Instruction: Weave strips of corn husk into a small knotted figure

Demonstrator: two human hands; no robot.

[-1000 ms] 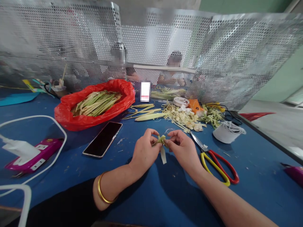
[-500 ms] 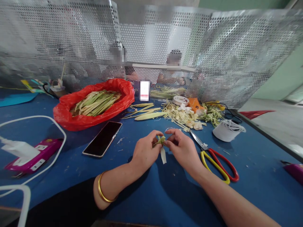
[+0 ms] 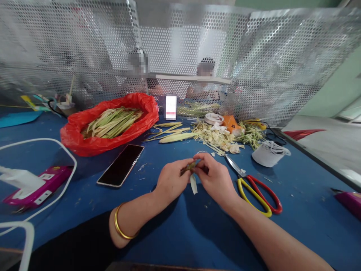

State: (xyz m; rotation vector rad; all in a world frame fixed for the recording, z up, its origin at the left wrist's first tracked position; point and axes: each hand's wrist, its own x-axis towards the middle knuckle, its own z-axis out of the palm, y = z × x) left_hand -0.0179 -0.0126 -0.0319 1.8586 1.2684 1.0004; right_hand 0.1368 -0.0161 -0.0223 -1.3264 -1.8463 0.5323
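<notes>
A pale green leaf strip [image 3: 193,184] hangs down between my two hands, its upper part bunched and partly covered by fingers. My left hand [image 3: 173,178] pinches the bunched part from the left. From the right, my right hand [image 3: 213,177] closes its thumb and fingertips on the same piece. Scissors [image 3: 254,192] with one yellow and one red handle lie just right of my right hand, blades pointing away. Beyond my hands are loose leaf strips [image 3: 177,137] and a heap of pale trimmings [image 3: 217,139].
A red plastic bag [image 3: 109,145] of long leaves and a phone [image 3: 121,165] lie left. A purple power strip [image 3: 39,188] with a white cable is farther left. A white spool [image 3: 267,154] stands right. Behind a perforated metal screen [image 3: 186,45] people sit.
My fingers have shifted around the bunched leaf, and my right fingertips now cover more of it, closer to my left hand. The whole view has moved slightly.
</notes>
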